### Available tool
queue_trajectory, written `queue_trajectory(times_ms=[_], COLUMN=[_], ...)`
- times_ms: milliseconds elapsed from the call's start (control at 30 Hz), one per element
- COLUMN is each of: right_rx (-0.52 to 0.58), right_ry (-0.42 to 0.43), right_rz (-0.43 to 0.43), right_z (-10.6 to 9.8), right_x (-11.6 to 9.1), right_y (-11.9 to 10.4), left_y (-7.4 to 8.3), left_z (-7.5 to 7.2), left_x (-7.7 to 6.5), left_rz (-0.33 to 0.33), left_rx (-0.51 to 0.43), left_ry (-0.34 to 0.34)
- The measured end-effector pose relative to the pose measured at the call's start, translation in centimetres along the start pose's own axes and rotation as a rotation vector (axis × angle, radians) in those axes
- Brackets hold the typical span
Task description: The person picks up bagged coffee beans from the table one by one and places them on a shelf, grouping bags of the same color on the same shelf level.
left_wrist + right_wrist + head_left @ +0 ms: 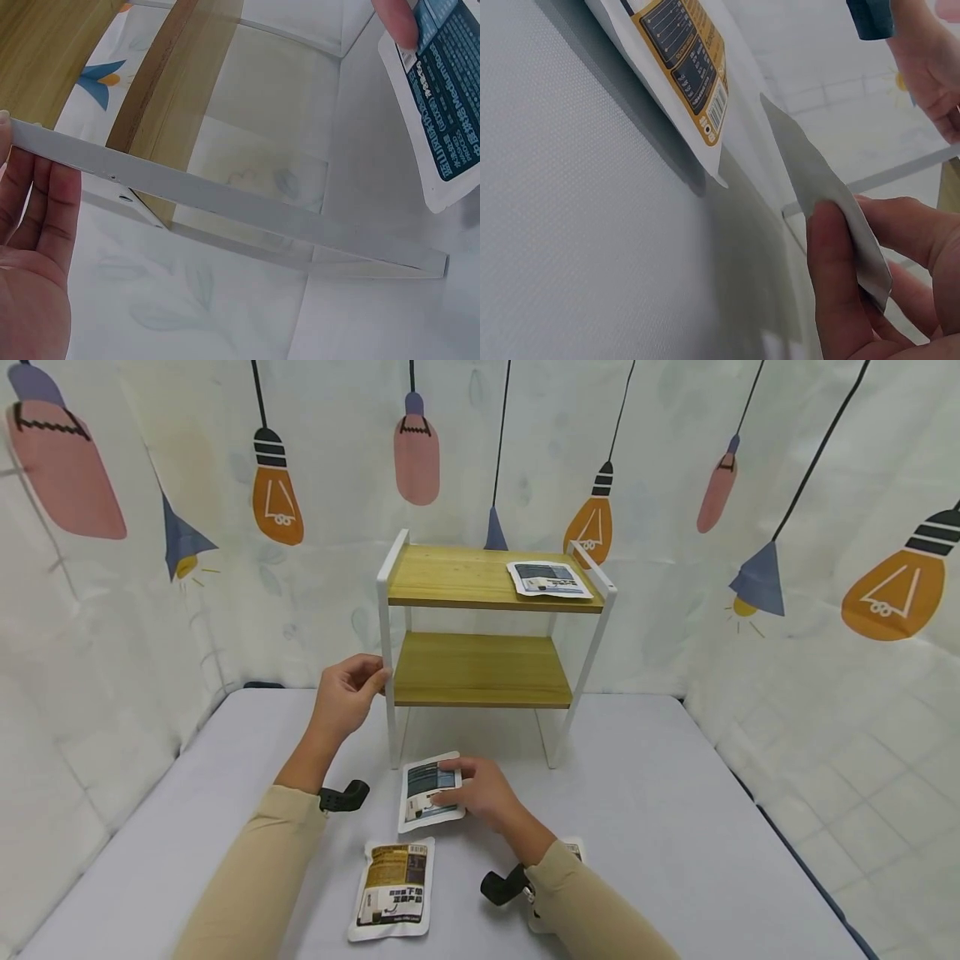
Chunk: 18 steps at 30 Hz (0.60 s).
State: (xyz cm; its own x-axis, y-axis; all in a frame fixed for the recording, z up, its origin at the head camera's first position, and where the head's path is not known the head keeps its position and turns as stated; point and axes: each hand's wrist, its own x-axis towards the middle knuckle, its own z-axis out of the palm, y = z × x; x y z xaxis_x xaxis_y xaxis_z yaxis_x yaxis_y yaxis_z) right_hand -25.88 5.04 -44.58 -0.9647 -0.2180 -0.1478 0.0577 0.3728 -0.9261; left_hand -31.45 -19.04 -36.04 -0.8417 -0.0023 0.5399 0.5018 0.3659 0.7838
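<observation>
A small two-tier shelf (483, 668) with wooden boards and a white frame stands on the table. My left hand (349, 695) grips its left front post (225, 196), thumb on one side and fingers on the other. Between the thumb and fingers of my right hand (483, 793) is a white pouch with a blue label (420, 789), held in front of the shelf's feet. The right wrist view shows that pouch edge-on (817, 176), lifted off the table. Another blue-labelled pouch (551, 580) lies on the right of the top board.
A pouch with a yellow-brown label (392, 889) lies on the white tabletop (660, 827) near the front. Another pouch (576, 849) is mostly hidden under my right forearm. Behind the shelf hangs a white curtain (330, 593) printed with lamps.
</observation>
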Motion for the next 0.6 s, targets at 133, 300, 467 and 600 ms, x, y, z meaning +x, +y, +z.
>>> queue_trajectory(times_ms=[133, 300, 467, 600], right_rx=[0.006, 0.012, 0.043, 0.069], right_ry=[-0.001, 0.000, -0.008, -0.013], right_rz=[-0.005, -0.007, -0.025, -0.030], right_z=[-0.14, -0.19, -0.45, -0.72], right_x=[-0.22, -0.31, -0.56, -0.81], right_y=[-0.18, -0.26, -0.66, -0.94], left_y=[-0.06, -0.12, -0.15, -0.11], left_z=[-0.06, -0.10, -0.07, -0.02], left_x=[0.06, 0.01, 0.04, 0.04], left_rz=[0.004, 0.009, 0.009, 0.013], left_rx=[0.002, -0.001, -0.006, -0.011], left_ry=[-0.002, -0.004, -0.002, -0.001])
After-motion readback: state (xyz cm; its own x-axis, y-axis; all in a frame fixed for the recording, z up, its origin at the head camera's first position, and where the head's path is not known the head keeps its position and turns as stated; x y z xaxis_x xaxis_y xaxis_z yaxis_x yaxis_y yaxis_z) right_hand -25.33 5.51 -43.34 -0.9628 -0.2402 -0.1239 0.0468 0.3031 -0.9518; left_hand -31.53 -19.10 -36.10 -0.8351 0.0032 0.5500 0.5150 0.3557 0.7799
